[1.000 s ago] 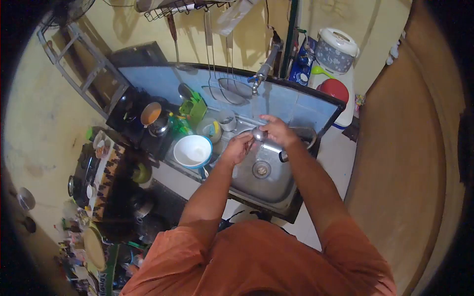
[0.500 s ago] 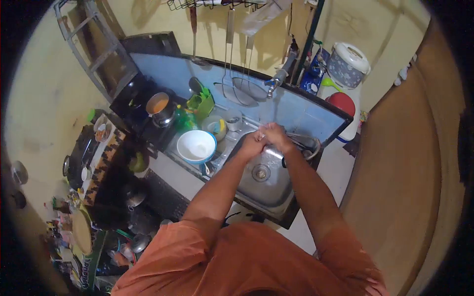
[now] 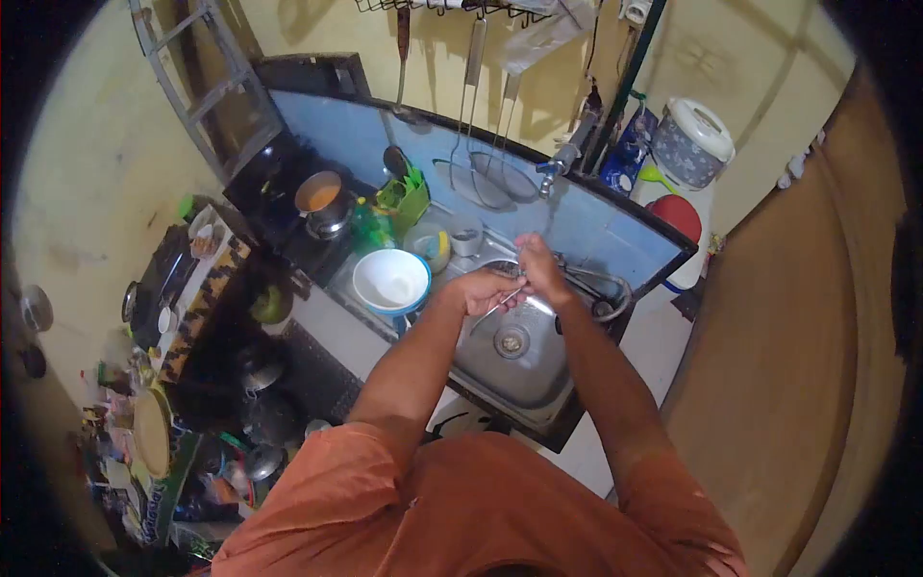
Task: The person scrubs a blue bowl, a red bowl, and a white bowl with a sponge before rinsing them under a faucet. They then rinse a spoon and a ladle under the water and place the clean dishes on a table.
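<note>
Both hands are over the steel sink (image 3: 481, 370), below the tap (image 3: 552, 177). My left hand (image 3: 488, 290) is closed around a thin metal utensil (image 3: 492, 313), whose slim end points down toward the drain (image 3: 511, 341). Its other end is hidden by the fingers, so its exact kind does not show. My right hand (image 3: 540, 269) is curled against the left one, on the upper part of the same utensil. Left of the hands, a white bowl with a blue outside (image 3: 391, 279) stands on the drainboard.
A clear tub (image 3: 426, 248), a cup (image 3: 467, 236), a green bottle (image 3: 370, 223) and a green utensil holder (image 3: 409, 197) stand behind the bowl. A pot (image 3: 319, 197) is at the left on the stove. Strainers (image 3: 471, 183) hang behind the sink; metal utensils lie at its right.
My hands have come lower and apart, and the thin metal utensil now shows below them. The whole view has shifted slightly.
</note>
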`<action>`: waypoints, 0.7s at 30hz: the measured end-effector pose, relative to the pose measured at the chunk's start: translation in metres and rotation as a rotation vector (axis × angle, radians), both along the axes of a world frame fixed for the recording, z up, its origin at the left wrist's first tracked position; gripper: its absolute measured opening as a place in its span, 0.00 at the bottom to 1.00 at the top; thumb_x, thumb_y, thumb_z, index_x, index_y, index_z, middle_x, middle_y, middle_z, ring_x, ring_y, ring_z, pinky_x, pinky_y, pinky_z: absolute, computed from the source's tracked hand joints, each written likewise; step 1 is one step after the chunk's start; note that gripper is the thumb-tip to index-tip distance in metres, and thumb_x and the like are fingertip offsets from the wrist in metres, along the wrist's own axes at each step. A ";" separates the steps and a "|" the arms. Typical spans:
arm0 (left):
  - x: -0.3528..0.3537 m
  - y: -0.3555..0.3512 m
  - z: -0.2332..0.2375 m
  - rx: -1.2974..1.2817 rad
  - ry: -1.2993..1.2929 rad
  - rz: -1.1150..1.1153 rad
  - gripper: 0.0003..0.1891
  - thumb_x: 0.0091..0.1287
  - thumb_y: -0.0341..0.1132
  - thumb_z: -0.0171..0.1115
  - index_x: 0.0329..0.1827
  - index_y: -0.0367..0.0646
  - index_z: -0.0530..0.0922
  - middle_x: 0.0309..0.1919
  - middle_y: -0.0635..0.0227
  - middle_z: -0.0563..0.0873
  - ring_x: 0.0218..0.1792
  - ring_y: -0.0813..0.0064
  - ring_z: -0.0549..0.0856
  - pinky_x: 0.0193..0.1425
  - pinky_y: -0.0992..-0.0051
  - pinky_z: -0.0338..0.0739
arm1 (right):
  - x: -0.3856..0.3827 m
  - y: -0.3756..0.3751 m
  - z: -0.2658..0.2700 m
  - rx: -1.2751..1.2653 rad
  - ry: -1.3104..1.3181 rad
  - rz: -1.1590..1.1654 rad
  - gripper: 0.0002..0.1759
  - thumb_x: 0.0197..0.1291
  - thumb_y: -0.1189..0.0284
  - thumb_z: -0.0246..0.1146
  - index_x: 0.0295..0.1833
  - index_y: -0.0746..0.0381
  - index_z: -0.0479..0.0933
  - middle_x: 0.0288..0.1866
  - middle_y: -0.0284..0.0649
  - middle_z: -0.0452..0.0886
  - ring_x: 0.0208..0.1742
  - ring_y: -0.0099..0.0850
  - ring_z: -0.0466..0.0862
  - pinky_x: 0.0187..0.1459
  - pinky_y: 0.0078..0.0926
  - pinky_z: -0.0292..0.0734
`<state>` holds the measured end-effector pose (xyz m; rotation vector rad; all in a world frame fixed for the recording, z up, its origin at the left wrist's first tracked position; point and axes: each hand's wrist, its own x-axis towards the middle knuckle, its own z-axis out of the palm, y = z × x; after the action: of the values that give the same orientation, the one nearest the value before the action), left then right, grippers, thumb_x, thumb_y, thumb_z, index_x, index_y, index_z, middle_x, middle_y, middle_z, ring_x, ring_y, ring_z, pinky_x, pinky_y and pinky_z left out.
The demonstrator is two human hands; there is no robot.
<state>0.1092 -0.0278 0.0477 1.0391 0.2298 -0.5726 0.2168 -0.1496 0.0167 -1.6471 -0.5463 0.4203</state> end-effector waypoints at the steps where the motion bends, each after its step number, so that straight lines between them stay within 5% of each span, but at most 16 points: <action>1: -0.001 0.000 0.001 0.039 0.018 0.021 0.07 0.67 0.36 0.56 0.37 0.41 0.76 0.29 0.70 0.80 0.26 0.80 0.77 0.24 0.82 0.69 | 0.000 0.000 -0.001 0.045 -0.005 0.030 0.14 0.56 0.70 0.54 0.46 0.64 0.74 0.35 0.42 0.79 0.36 0.33 0.78 0.39 0.33 0.75; 4: 0.007 -0.003 -0.021 0.136 0.064 0.192 0.07 0.67 0.35 0.57 0.35 0.41 0.75 0.25 0.71 0.78 0.23 0.80 0.75 0.20 0.81 0.67 | 0.004 -0.001 0.001 -0.008 -0.052 0.074 0.18 0.53 0.73 0.58 0.52 0.61 0.71 0.31 0.36 0.76 0.33 0.27 0.76 0.37 0.27 0.74; 6: 0.009 -0.005 -0.025 0.169 0.072 0.235 0.07 0.66 0.35 0.57 0.34 0.42 0.75 0.24 0.71 0.76 0.20 0.81 0.73 0.18 0.80 0.65 | 0.008 -0.011 0.003 -0.301 -0.585 0.225 0.17 0.54 0.72 0.60 0.51 0.63 0.73 0.35 0.44 0.80 0.37 0.35 0.81 0.39 0.35 0.75; 7: 0.009 -0.007 -0.023 0.202 0.085 0.278 0.07 0.66 0.35 0.57 0.33 0.42 0.74 0.22 0.71 0.75 0.18 0.81 0.71 0.16 0.80 0.63 | -0.001 -0.015 0.022 -0.303 -0.586 0.225 0.17 0.54 0.72 0.60 0.51 0.63 0.73 0.35 0.44 0.80 0.37 0.35 0.81 0.39 0.35 0.75; 9: 0.007 -0.012 -0.011 0.281 0.085 0.310 0.07 0.66 0.35 0.56 0.32 0.42 0.74 0.21 0.71 0.75 0.16 0.82 0.70 0.15 0.80 0.61 | -0.014 -0.025 0.058 -0.364 -0.491 0.234 0.18 0.49 0.70 0.64 0.48 0.64 0.76 0.41 0.55 0.81 0.44 0.50 0.81 0.43 0.44 0.76; 13: 0.004 -0.014 0.000 0.416 0.079 0.291 0.05 0.65 0.32 0.52 0.32 0.43 0.74 0.21 0.69 0.75 0.14 0.82 0.68 0.12 0.81 0.58 | -0.001 -0.020 0.026 -0.308 -0.689 0.111 0.14 0.54 0.67 0.61 0.41 0.65 0.78 0.35 0.55 0.81 0.40 0.52 0.81 0.41 0.47 0.75; 16: 0.003 -0.011 -0.003 0.402 0.081 0.263 0.04 0.64 0.29 0.51 0.32 0.42 0.73 0.22 0.68 0.77 0.15 0.82 0.69 0.13 0.81 0.58 | -0.009 -0.023 0.027 -0.560 -0.609 0.106 0.10 0.56 0.69 0.59 0.38 0.65 0.78 0.35 0.56 0.80 0.37 0.53 0.80 0.37 0.43 0.74; 18: 0.002 -0.009 -0.006 0.381 0.082 0.266 0.03 0.63 0.28 0.51 0.34 0.41 0.73 0.23 0.67 0.78 0.15 0.82 0.69 0.13 0.81 0.58 | -0.003 -0.023 0.008 -0.357 -0.759 0.108 0.21 0.63 0.59 0.52 0.31 0.66 0.77 0.28 0.59 0.78 0.36 0.56 0.80 0.37 0.50 0.73; 21: 0.004 -0.007 -0.011 0.305 0.093 0.254 0.03 0.63 0.26 0.51 0.37 0.39 0.73 0.26 0.65 0.79 0.16 0.81 0.70 0.13 0.81 0.59 | 0.005 -0.026 0.000 -0.403 -0.717 0.156 0.16 0.61 0.63 0.54 0.36 0.67 0.75 0.30 0.58 0.78 0.37 0.57 0.79 0.37 0.51 0.72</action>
<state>0.1129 -0.0344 0.0370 1.2556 0.5356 -0.3611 0.2218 -0.1754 0.0165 -2.1511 -1.1860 0.0307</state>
